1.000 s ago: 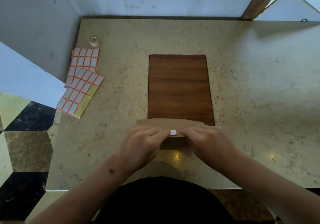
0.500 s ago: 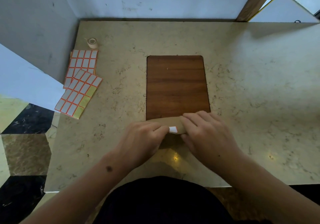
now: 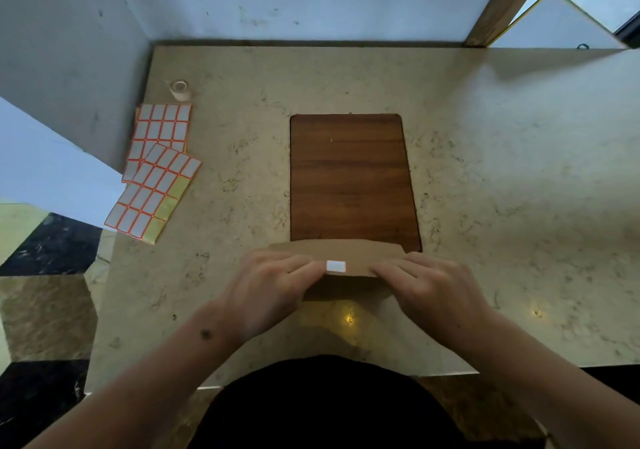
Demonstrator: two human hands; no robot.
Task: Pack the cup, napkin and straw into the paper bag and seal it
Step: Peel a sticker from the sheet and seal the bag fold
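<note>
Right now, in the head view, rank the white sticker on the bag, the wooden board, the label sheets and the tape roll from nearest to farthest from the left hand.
From the left hand:
1. White sticker, on the paper bag's folded flap, at the fingertips.
2. Wooden board, just beyond the bag, centre.
3. Label sheets, far left.
4. Tape roll, back left corner, past the sheets.

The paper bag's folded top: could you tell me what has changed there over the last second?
Half a second ago the right hand lay over the paper bag's folded flap; it has drawn back to the right of the white sticker. The left hand stays at the sticker's left edge. Label sheets, tape roll and wooden board are unchanged.
</note>
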